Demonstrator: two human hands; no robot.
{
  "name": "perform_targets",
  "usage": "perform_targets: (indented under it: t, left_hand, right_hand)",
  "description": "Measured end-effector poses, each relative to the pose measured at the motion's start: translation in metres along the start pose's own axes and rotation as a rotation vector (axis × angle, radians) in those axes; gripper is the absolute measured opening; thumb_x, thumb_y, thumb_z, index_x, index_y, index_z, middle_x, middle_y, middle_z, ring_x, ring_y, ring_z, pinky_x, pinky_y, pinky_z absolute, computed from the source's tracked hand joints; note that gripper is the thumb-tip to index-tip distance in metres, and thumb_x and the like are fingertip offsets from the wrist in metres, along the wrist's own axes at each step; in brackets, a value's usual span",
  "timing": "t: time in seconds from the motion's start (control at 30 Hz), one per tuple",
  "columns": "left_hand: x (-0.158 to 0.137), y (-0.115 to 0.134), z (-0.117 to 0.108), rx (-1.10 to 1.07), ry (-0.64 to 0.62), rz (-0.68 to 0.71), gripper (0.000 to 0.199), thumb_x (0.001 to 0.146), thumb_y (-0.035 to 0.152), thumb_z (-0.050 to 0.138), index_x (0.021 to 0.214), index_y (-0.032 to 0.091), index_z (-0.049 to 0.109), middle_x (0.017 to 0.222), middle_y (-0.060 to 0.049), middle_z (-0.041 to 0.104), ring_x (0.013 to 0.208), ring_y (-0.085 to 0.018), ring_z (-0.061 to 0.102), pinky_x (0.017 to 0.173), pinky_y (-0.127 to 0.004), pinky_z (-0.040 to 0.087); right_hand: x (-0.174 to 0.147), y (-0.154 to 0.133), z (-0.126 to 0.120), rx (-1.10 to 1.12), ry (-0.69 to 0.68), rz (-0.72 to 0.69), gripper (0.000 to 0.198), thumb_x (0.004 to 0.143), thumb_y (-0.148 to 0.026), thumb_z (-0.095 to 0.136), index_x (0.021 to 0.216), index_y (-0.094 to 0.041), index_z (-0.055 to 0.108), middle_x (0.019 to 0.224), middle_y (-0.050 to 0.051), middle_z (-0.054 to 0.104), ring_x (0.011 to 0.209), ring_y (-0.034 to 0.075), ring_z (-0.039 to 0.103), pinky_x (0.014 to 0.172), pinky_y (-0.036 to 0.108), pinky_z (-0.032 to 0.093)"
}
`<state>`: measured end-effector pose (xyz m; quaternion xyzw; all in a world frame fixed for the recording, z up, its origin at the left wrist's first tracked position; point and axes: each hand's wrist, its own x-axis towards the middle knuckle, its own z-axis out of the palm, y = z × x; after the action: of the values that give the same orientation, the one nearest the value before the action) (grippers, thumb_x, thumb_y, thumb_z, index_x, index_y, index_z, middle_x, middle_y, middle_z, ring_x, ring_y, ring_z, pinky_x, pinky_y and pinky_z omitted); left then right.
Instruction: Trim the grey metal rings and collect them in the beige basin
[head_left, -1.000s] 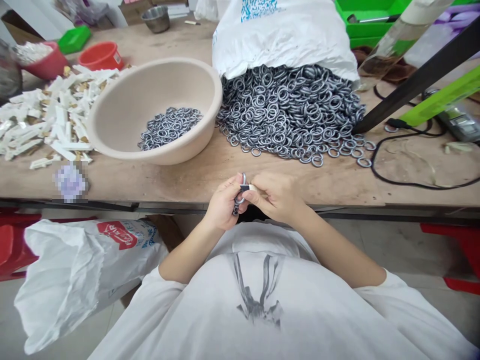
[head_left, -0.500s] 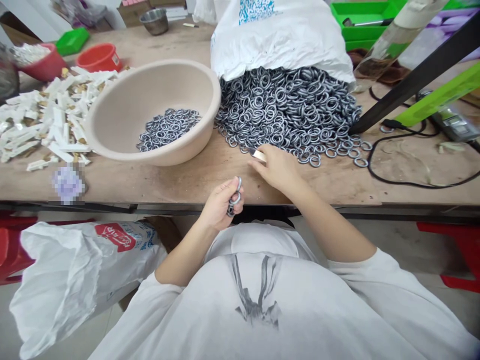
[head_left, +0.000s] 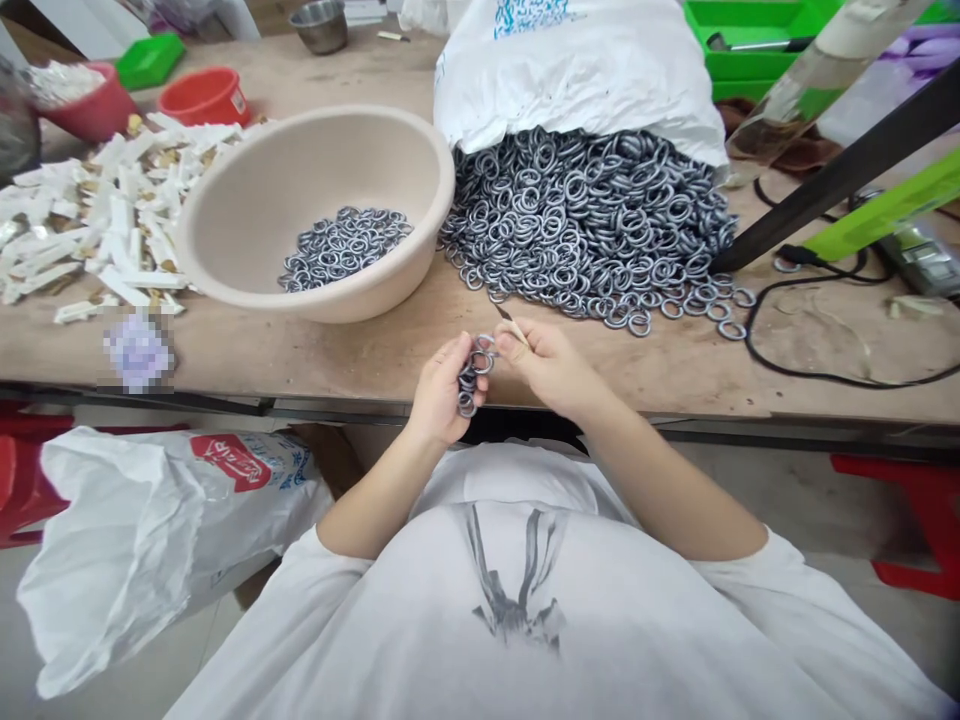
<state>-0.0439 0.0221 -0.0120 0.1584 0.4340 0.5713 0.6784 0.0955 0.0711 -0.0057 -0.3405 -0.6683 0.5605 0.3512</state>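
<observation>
My left hand is closed around several grey rings at the table's front edge. Close beside it, my right hand pinches a slim pale-handled tool with a dark pointed tip; its exact kind is unclear. The right fingertips meet a ring at the top of the left hand's bunch. Behind the hands a large heap of the same rings spills from a white sack. More rings lie inside a wide beige basin to the left.
White strips are piled left of the basin, near a red bowl. A dark bar and a lime-green bar slant in from the right above a black cable. A white sack stands below the table.
My right hand has come back from the heap's front edge toward my left hand and now touches the rings there. More rings show in my left hand. The view has shifted slightly.
</observation>
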Motion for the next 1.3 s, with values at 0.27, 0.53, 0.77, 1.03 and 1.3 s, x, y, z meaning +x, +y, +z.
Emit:
perform_targets:
  t: [0.27, 0.53, 0.77, 1.03, 1.3]
  left_hand:
    - [-0.003, -0.015, 0.011, 0.014, 0.112, 0.22, 0.049, 0.076, 0.064, 0.072, 0.081, 0.019, 0.055, 0.059, 0.007, 0.05, 0.04, -0.004, 0.044, 0.033, -0.015, 0.03]
    - [-0.002, -0.019, 0.005, 0.103, 0.039, 0.22, 0.05, 0.072, 0.065, 0.075, 0.077, 0.019, 0.055, 0.049, 0.009, 0.042, 0.034, -0.004, 0.034, 0.031, -0.016, 0.023]
    - [-0.01, -0.011, 0.006, 0.084, -0.113, 0.195, 0.053, 0.068, 0.059, 0.082, 0.066, 0.017, 0.05, 0.053, 0.008, 0.042, 0.036, -0.003, 0.036, 0.03, -0.015, 0.022]
    - [-0.009, -0.007, 0.006, 0.094, -0.091, 0.222, 0.052, 0.068, 0.062, 0.081, 0.069, 0.018, 0.053, 0.049, 0.009, 0.043, 0.033, -0.003, 0.035, 0.028, -0.015, 0.022]
    - [-0.012, -0.017, -0.011, 0.347, -0.309, 0.278, 0.052, 0.082, 0.063, 0.068, 0.062, 0.017, 0.052, 0.05, 0.005, 0.043, 0.036, -0.004, 0.035, 0.032, -0.018, 0.024]
  right_hand:
    - [-0.018, 0.014, 0.042, 0.239, 0.267, 0.098, 0.039, 0.088, -0.064, 0.059, 0.091, -0.025, 0.053, 0.08, -0.001, 0.062, 0.057, 0.013, 0.058, 0.05, 0.028, 0.053]
    - [-0.017, 0.01, 0.038, 0.299, 0.153, 0.087, 0.042, 0.082, -0.059, 0.07, 0.105, -0.027, 0.056, 0.084, -0.001, 0.06, 0.058, 0.012, 0.054, 0.051, 0.027, 0.051]
    - [-0.016, -0.007, 0.007, -0.026, 0.204, -0.155, 0.046, 0.092, -0.064, 0.054, 0.077, -0.021, 0.055, 0.065, -0.003, 0.049, 0.06, 0.012, 0.046, 0.06, 0.026, 0.038]
    - [-0.033, -0.018, 0.0, -0.573, 0.07, -0.395, 0.047, 0.101, -0.049, 0.046, 0.064, -0.02, 0.047, 0.059, -0.003, 0.045, 0.056, 0.01, 0.04, 0.057, 0.029, 0.027]
    - [-0.019, -0.005, -0.017, -0.563, 0.128, -0.231, 0.055, 0.099, -0.056, 0.046, 0.058, -0.021, 0.038, 0.054, -0.004, 0.036, 0.053, 0.01, 0.035, 0.055, 0.03, 0.023]
